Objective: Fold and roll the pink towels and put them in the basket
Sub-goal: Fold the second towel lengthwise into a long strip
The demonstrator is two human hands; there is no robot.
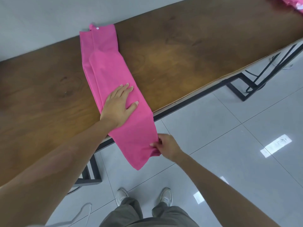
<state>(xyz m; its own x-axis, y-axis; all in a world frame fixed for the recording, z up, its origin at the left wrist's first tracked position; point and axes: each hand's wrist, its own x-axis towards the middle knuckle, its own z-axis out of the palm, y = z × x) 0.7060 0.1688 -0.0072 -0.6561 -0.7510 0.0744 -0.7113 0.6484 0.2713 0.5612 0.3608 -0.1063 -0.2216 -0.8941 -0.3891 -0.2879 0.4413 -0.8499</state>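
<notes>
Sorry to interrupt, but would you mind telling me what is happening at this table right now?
A person is folding a pink towel on a long wooden table. The towel is already folded into a narrow strip lying across the table, with its near end hanging over the edge. The left hand presses flat on it, while the right hand pinches the hanging end. It is not yet rolled. More pink fabric lies at the table's far right; no basket is in view.

Head camera looks steeply down, close over table (pixel 164 63) edge (single view).
</notes>
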